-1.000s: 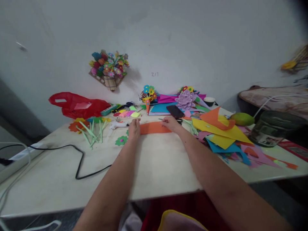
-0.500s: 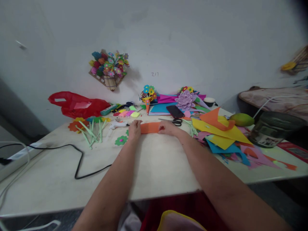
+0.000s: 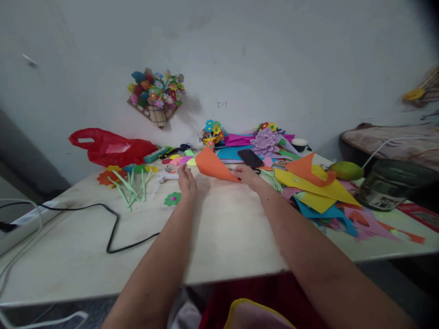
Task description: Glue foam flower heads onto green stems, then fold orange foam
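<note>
An orange foam sheet (image 3: 215, 165), curled toward a cone, is raised above the table with its wide end up and to the left. My right hand (image 3: 245, 176) pinches its narrow lower corner. To the left of the sheet, my left hand (image 3: 187, 183) stands apart from it with fingers stretched out and nothing in them. Beside that hand lie a white glue gun (image 3: 166, 177) and a green foam flower (image 3: 172, 198) with a pink centre. The scissors are mostly hidden behind the sheet and my right hand.
Pale green strips (image 3: 133, 189) and coloured flowers lie at left, before a red plastic bag (image 3: 113, 147). A black cord (image 3: 113, 228) crosses the left tabletop. Foam scraps (image 3: 317, 189), a mango (image 3: 347, 170) and a glass jar (image 3: 387, 185) are at right. A phone (image 3: 250, 158) lies farther back.
The orange sheet, held flat between both hands before, is now lifted and curled in my right hand. My left hand has let go and moved slightly left, its fingers opened.
</note>
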Action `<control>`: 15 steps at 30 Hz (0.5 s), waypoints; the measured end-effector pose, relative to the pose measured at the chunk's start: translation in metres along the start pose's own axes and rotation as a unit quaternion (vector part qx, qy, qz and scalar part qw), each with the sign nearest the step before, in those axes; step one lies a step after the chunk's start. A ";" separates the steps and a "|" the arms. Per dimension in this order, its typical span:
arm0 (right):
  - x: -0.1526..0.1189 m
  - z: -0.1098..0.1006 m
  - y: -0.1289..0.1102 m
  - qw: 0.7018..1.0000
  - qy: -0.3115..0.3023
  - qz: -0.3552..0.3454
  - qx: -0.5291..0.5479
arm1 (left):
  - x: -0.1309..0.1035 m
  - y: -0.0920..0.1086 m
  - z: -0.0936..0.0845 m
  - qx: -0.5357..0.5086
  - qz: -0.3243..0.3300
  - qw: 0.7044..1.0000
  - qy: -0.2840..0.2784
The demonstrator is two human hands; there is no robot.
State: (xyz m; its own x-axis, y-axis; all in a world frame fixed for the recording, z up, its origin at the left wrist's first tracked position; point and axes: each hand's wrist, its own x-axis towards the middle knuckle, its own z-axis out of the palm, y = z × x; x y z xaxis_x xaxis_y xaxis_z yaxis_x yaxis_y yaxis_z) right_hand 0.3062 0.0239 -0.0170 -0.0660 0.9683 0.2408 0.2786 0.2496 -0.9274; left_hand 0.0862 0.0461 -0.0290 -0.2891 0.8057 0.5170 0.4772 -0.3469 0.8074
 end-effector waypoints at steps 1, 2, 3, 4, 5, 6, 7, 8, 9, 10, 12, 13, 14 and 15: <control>0.000 0.000 0.000 1.000 0.000 0.007 0.022 | 0.000 -0.001 0.002 -0.053 -0.016 0.998 0.024; -0.001 0.000 0.000 0.999 -0.001 0.013 0.042 | -0.001 -0.001 0.004 -0.099 -0.026 0.994 0.037; -0.001 0.000 0.001 0.998 -0.003 0.017 0.061 | -0.001 -0.001 0.005 -0.141 -0.038 0.988 0.052; -0.001 0.000 0.002 0.997 -0.005 0.020 0.077 | -0.002 0.000 0.006 -0.166 -0.042 0.984 0.047; -0.001 0.000 0.002 0.995 -0.005 0.022 0.092 | -0.002 0.001 0.006 -0.184 -0.046 0.981 0.039; 0.000 0.000 0.003 0.994 -0.004 0.023 0.106 | -0.002 0.002 0.006 -0.198 -0.054 0.978 0.031; 0.000 0.000 0.003 0.993 -0.003 0.024 0.120 | -0.003 0.004 0.006 -0.212 -0.065 0.975 0.022; 0.000 0.000 0.003 0.991 -0.001 0.024 0.132 | -0.003 0.006 0.005 -0.227 -0.079 0.971 0.011; 0.000 0.000 0.002 0.989 0.000 0.023 0.143 | -0.004 0.008 0.004 -0.241 -0.097 0.966 0.000; 0.000 0.001 0.002 0.988 0.003 0.023 0.154 | -0.005 0.010 0.003 -0.257 -0.115 0.959 -0.015; -0.001 0.001 -0.001 0.985 0.006 0.021 0.174 | -0.006 0.015 0.001 -0.289 -0.145 0.945 -0.051; -0.001 0.002 -0.002 0.983 0.006 0.020 0.184 | -0.007 0.016 0.000 -0.303 -0.154 0.938 -0.070; -0.001 0.002 -0.004 0.981 0.007 0.017 0.195 | -0.008 0.017 -0.001 -0.316 -0.159 0.931 -0.088; -0.002 0.003 -0.005 0.979 0.006 0.012 0.203 | -0.009 0.018 -0.002 -0.326 -0.162 0.926 -0.104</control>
State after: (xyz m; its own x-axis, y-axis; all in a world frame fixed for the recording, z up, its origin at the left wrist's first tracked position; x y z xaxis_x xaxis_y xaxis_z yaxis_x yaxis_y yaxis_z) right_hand 0.3019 0.0211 -0.0133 -0.0513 0.9745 0.2182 -0.1250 0.2105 -0.9696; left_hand 0.0959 0.0316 -0.0183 -0.1306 0.9695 0.2074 -0.2272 -0.2329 0.9456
